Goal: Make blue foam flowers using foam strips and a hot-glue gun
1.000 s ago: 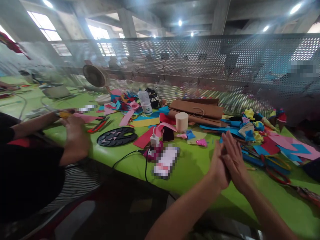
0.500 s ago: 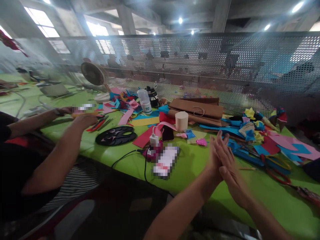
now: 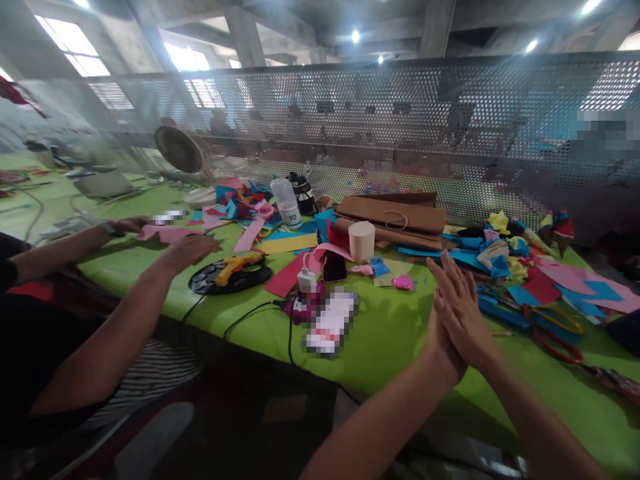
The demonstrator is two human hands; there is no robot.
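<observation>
My left hand (image 3: 440,347) and my right hand (image 3: 464,312) are pressed together palm to palm above the green table, fingers stretched out and pointing up and away. Whether anything small lies between the palms is hidden. Close by on the table are a small bright pink piece (image 3: 403,283), a blue folded scrap (image 3: 380,269) and blue-handled tools (image 3: 505,315). To the right of my hands lie scissors with red and yellow handles (image 3: 555,333).
On the left, a co-worker's hands (image 3: 187,250) handle a pink paper strip (image 3: 167,233). A yellow glue gun (image 3: 235,270) rests on a black palette-shaped tray (image 3: 205,279). A phone (image 3: 331,323), pink power socket (image 3: 303,308), white cup (image 3: 362,241) and brown roll (image 3: 390,220) stand across the table.
My joined hands have shifted slightly against each other and a little right. The co-worker's near hand has let go of the yellow glue gun, which now lies on the black tray.
</observation>
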